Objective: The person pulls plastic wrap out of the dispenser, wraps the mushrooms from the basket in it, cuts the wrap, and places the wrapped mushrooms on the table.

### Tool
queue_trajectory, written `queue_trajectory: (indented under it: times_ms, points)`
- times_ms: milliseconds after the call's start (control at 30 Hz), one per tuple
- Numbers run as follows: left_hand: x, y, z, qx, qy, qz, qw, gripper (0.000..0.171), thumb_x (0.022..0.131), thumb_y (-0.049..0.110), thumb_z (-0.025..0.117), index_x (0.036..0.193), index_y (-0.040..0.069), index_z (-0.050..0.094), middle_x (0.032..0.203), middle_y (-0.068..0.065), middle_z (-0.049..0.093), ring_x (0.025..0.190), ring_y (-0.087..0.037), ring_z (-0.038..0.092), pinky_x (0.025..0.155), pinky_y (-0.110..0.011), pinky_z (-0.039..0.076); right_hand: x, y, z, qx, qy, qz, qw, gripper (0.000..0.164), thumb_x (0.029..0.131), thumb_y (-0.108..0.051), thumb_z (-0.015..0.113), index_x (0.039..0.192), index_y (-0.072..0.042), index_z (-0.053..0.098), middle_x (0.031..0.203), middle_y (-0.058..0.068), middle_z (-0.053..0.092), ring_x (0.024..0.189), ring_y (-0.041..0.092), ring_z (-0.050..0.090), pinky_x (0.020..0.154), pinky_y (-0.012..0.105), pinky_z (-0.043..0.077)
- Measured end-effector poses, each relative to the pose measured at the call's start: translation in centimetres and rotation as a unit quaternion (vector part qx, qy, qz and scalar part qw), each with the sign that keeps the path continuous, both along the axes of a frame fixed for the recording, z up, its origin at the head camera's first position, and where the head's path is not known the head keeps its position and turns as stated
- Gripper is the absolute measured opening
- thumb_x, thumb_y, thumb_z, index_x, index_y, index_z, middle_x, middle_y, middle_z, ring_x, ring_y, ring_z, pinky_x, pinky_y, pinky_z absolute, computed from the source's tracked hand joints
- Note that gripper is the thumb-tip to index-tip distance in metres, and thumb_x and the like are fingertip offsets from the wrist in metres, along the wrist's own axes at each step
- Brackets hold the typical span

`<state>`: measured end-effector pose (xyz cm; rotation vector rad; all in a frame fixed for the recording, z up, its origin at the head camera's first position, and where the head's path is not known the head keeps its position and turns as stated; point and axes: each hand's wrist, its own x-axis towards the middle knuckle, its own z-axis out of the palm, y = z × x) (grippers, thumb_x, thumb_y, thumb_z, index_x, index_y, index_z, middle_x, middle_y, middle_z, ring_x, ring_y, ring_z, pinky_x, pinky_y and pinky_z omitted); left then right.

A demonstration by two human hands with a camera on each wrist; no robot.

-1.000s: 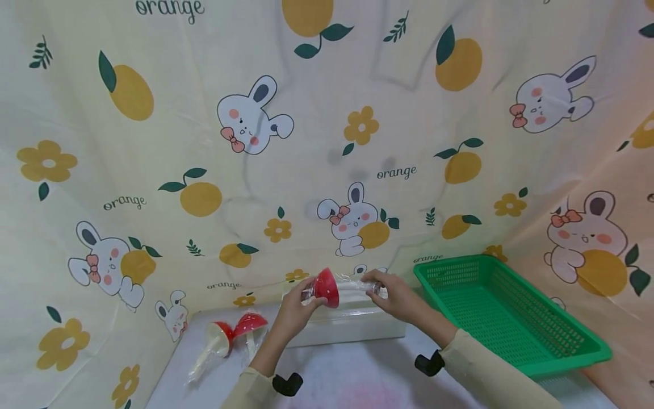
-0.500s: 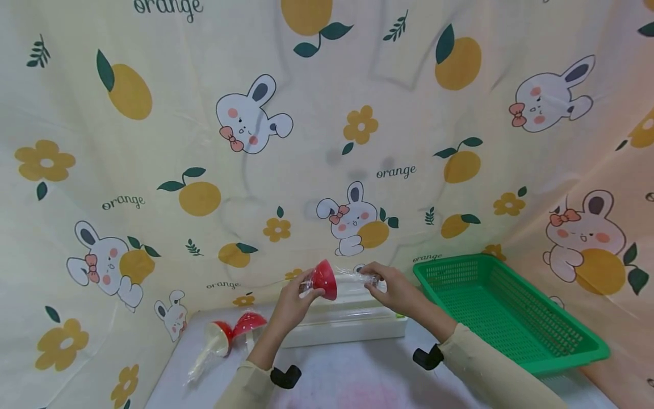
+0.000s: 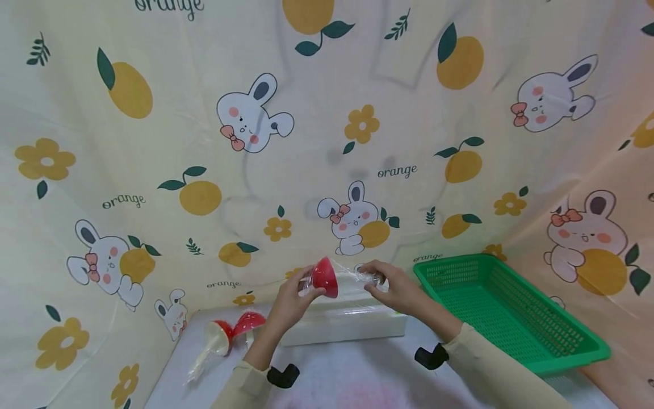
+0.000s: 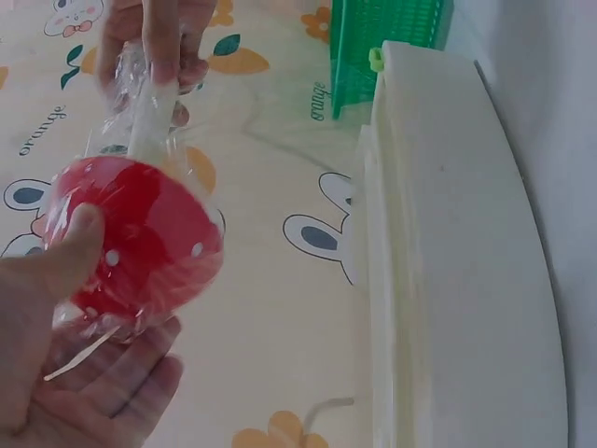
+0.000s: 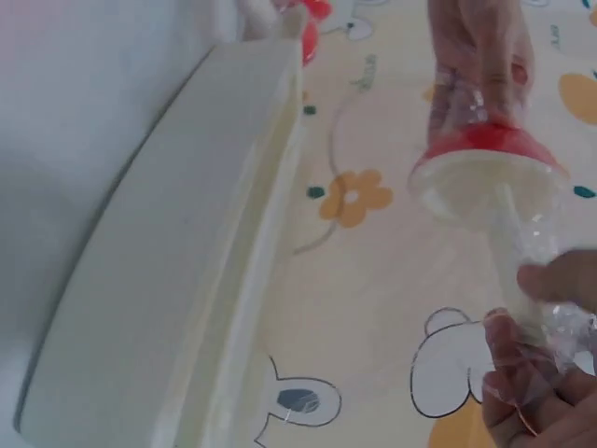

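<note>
A toy mushroom with a red, white-dotted cap (image 3: 325,278) and a pale stem (image 5: 508,252) is held sideways in the air, wrapped in clear plastic film. My left hand (image 3: 293,304) grips the cap from the left, its thumb (image 4: 79,245) pressed on the red top and the fingers beneath. At the stem's far end, my right hand (image 3: 393,287) pinches the stem and the crumpled film between thumb and fingers. Just below and behind both hands lies a long white box (image 3: 347,332), which looks like a cling film dispenser.
Two more film-wrapped toy mushrooms, one (image 3: 219,339) beside another (image 3: 249,322), lie on the white table (image 3: 327,375) at the left. A green plastic basket (image 3: 511,312) stands at the right. A printed cloth (image 3: 306,142) hangs as a backdrop.
Both hands have risen slightly with the mushroom, showing more of the white box below. My right fingers have shifted a little on the film at the stem end.
</note>
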<state>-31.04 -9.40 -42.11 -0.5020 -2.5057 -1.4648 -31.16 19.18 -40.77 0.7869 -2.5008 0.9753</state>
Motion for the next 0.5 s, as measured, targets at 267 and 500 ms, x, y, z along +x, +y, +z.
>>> queue_trajectory:
  times_ms: [267, 500]
  points:
    - [1.8, -0.6, -0.6, 0.002, -0.028, -0.013, 0.9995, 0.077, 0.080, 0.037, 0.085, 0.145, 0.024, 0.047, 0.139, -0.005, 0.056, 0.125, -0.032, 0.058, 0.085, -0.039, 0.059, 1.8, 0.5, -0.8, -0.031, -0.073, 0.019, 0.997, 0.037, 0.091, -0.044, 0.071, 0.123, -0.027, 0.066, 0.112, -0.012, 0.065, 0.092, 0.016, 0.059, 0.078, 0.029, 0.057]
    - [3.7, -1.0, -2.7, -0.026, -0.034, -0.035, 0.9985, 0.080, 0.081, 0.040, 0.084, 0.147, 0.020, 0.045, 0.141, -0.007, 0.054, 0.125, -0.033, 0.057, 0.093, -0.045, 0.055, 3.4, 0.7, -2.3, -0.027, -0.095, 0.040, 0.994, 0.023, 0.095, -0.031, 0.071, 0.117, -0.028, 0.067, 0.112, -0.012, 0.066, 0.092, 0.013, 0.061, 0.082, 0.028, 0.057]
